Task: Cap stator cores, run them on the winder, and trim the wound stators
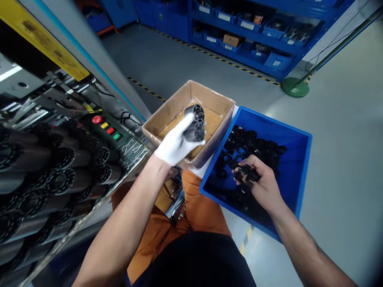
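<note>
My left hand (pixel 178 141), in a white glove, is closed around two dark grey cylinders (pixel 195 122) with ribbed, spoked ends. They are held side by side over a cardboard box (pixel 152 129) lined with clear plastic. My bare right hand (pixel 261 181) grips several small black plastic pieces (pixel 247 174), whose exact shape I cannot make out. It is just above a blue bin (pixel 304 175), in which many loose black pieces (pixel 263 149) lie heaped.
At the left, many dark cylinders (pixel 64 181) are stacked on a machine's table. Behind them is a control panel (pixel 106 127) with coloured buttons. Blue shelving (pixel 242 59) with labelled bins stands at the back, near a pole on a green round base (pixel 295 87).
</note>
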{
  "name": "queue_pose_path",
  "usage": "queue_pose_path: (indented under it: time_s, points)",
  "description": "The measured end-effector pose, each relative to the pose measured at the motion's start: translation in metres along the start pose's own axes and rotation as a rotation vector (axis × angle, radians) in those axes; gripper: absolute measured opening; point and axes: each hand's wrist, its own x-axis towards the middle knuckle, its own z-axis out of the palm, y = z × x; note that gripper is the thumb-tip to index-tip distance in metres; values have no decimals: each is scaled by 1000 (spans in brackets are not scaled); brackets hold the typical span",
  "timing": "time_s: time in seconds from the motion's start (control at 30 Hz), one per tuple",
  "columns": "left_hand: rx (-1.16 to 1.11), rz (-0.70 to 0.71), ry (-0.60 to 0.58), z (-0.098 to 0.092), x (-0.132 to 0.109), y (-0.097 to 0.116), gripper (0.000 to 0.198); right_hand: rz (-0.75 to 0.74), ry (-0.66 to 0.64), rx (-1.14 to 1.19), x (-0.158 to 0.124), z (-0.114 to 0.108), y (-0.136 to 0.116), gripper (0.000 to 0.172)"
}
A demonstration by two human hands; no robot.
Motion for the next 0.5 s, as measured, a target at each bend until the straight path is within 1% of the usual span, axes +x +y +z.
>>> queue_pose_path:
  time_s: [0.03,0.13,0.17,0.23,0.27,0.3,0.37,0.43,0.5]
  points:
    - [-111,3,33,2,-31,-1,64,-22,-21,36,-11,6,-14,14]
    - [-501,-48,86,13,-119,-16,72,-133,-130,160,-42,31,-60,16]
    - [-590,-63,101,18,-143,-23,76,-178,-166,186,-50,41,-74,19]
    - [-678,-77,156,26,-184,-36,89,-277,-202,193,-61,63,-97,26]
    - [-693,-88,200,29,-200,-41,93,-330,-202,187,-65,75,-106,28]
    - [-691,-103,250,31,-213,-44,93,-381,-192,183,-67,86,-112,30]
    - [-657,-123,339,32,-233,-47,85,-459,-180,183,-69,108,-119,34]
    - [-631,-114,399,30,-248,-45,76,-485,-222,179,-71,126,-122,38]
    - [-648,-77,425,26,-260,-41,69,-452,-291,159,-74,139,-125,44]
